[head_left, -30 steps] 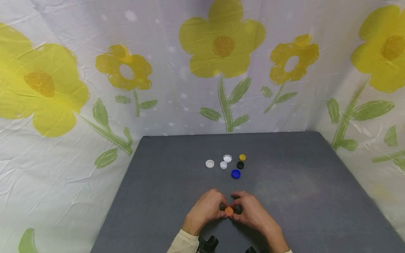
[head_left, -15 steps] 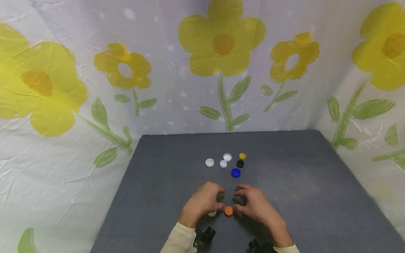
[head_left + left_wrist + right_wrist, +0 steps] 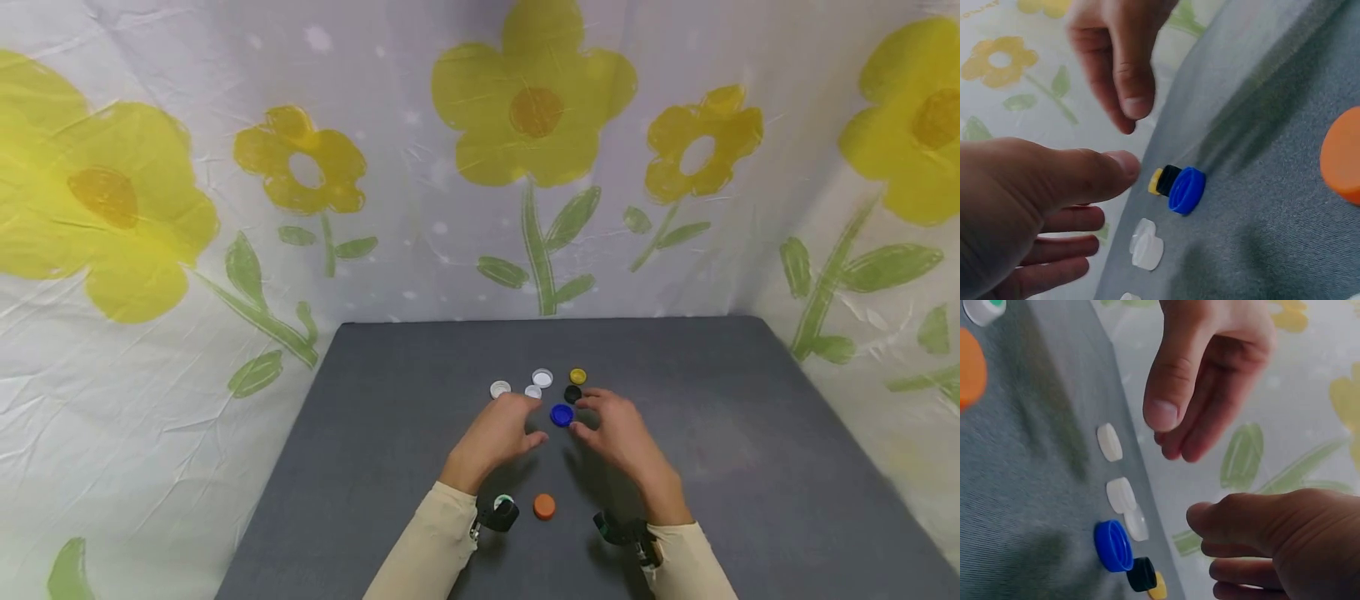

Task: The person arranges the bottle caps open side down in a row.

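Both hands reach out over the dark grey table, holding nothing. My left hand (image 3: 491, 442) has its thumb and fingers spread apart, just in front of three white bottle caps (image 3: 533, 392). On the other side, my right hand (image 3: 621, 432) is close beside a blue bottle cap (image 3: 562, 415), its thumb tip right at the cap's edge in the head view. Its fingertips overlap a black cap (image 3: 573, 394), behind which sits a yellow cap (image 3: 577, 377). Nearer the body, an orange cap (image 3: 544, 507) lies between the forearms.
A white cap with a green mark (image 3: 984, 309) lies near the orange one, partly hidden by the left wrist's camera mount in the head view. A white curtain (image 3: 405, 250) with yellow flowers hangs behind and beside the table (image 3: 405, 367).
Both hands have let go of the orange cap and moved forward to the group of caps at the back. The orange cap stays on the table; the white cap beside it has come into view.
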Demonstrator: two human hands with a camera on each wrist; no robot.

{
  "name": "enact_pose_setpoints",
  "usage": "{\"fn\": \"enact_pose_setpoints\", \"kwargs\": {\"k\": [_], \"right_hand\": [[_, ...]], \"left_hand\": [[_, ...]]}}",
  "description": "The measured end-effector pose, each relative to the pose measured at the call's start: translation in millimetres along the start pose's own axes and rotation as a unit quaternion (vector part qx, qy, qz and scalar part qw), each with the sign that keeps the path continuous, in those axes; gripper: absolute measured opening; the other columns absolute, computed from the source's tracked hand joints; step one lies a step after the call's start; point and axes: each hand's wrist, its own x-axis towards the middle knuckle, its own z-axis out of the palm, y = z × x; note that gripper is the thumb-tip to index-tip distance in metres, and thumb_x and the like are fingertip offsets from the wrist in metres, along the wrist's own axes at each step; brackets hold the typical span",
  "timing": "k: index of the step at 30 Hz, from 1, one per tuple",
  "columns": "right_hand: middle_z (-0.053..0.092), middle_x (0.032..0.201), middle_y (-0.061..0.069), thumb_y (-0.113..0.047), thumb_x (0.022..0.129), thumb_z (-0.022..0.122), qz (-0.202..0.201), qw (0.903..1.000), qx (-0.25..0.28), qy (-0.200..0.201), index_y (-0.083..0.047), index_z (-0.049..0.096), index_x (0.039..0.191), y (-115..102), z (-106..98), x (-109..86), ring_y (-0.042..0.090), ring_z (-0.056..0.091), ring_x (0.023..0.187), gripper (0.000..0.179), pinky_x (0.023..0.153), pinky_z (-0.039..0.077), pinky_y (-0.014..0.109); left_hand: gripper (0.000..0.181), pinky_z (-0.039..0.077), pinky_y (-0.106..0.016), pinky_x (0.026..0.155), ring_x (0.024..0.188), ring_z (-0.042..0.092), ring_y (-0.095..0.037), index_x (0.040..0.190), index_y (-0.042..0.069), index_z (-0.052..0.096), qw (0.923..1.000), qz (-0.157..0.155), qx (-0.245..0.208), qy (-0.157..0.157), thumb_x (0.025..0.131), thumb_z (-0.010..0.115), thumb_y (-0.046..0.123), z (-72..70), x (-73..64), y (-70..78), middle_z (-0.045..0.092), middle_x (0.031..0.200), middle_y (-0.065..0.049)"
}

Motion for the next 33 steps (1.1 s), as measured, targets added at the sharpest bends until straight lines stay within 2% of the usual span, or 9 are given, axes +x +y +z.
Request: {"fn": "enact_pose_setpoints", "kwargs": {"k": [5, 10, 17, 21, 26, 33], "right_hand": [[0.065, 0.129, 0.023, -0.021, 0.083, 0.081, 0.009, 0.9997, -0.017, -0.014, 0.001, 0.074, 0.11, 5, -3, 13.6, 0.042, 0.064, 0.115, 0.035, 0.097, 0.05, 0.056], [0.065, 0.127, 0.024, -0.021, 0.083, 0.081, 0.011, 0.9994, -0.022, -0.025, 0.001, 0.074, 0.109, 10, 0, 20.2, 0.043, 0.063, 0.115, 0.034, 0.097, 0.049, 0.056], [0.066, 0.127, 0.023, -0.018, 0.081, 0.082, 0.025, 0.999, -0.022, -0.03, 0.001, 0.075, 0.107, 17, 14, 25.4, 0.043, 0.064, 0.114, 0.032, 0.096, 0.05, 0.056], [0.069, 0.121, 0.02, -0.017, 0.08, 0.083, 0.035, 0.9986, -0.028, -0.029, -0.001, 0.076, 0.105, 20, 19, 26.2, 0.041, 0.066, 0.11, 0.031, 0.092, 0.052, 0.055], [0.074, 0.103, 0.014, -0.017, 0.076, 0.086, 0.052, 0.9978, -0.033, -0.026, -0.004, 0.077, 0.1, 23, 24, 27.0, 0.038, 0.068, 0.099, 0.028, 0.084, 0.053, 0.054], [0.075, 0.099, 0.013, -0.019, 0.076, 0.086, 0.079, 0.9948, -0.039, -0.052, -0.007, 0.078, 0.097, 22, 32, 27.9, 0.037, 0.069, 0.096, 0.026, 0.083, 0.054, 0.053]], "left_hand": [[0.052, 0.054, -0.035, 0.095, 0.11, 0.067, -0.02, 0.13, 0.011, 0.067, 0.9992, 0.016, 0.035, -0.009, 0.087, 0.078, 0.038, 7.9, 19.1, -0.5, 0.072, 0.12, -0.002], [0.048, 0.055, -0.035, 0.088, 0.102, 0.069, -0.021, 0.125, 0.011, 0.07, 0.9981, 0.029, 0.054, -0.009, 0.087, 0.078, 0.038, 18.9, 32.0, -4.7, 0.074, 0.111, -0.002], [0.026, 0.052, -0.035, 0.065, 0.079, 0.067, -0.018, 0.098, 0.014, 0.074, 0.9987, 0.003, 0.052, -0.001, 0.084, 0.081, 0.036, 30.8, 41.0, -4.8, 0.07, 0.083, 0.001], [0.023, 0.051, -0.035, 0.061, 0.074, 0.067, -0.018, 0.086, 0.016, 0.071, 0.998, -0.011, 0.062, 0.008, 0.083, 0.082, 0.036, 37.9, 43.9, -3.8, 0.068, 0.079, 0.001], [0.025, 0.054, -0.038, 0.063, 0.075, 0.069, -0.021, 0.082, 0.015, 0.069, 0.9964, -0.023, 0.081, 0.009, 0.082, 0.082, 0.036, 44.0, 46.1, -2.3, 0.07, 0.083, -0.004], [0.027, 0.055, -0.039, 0.062, 0.074, 0.07, -0.023, 0.085, 0.014, 0.073, 0.9931, -0.044, 0.108, 0.016, 0.081, 0.082, 0.039, 50.9, 49.7, 1.1, 0.072, 0.086, -0.006]]}}
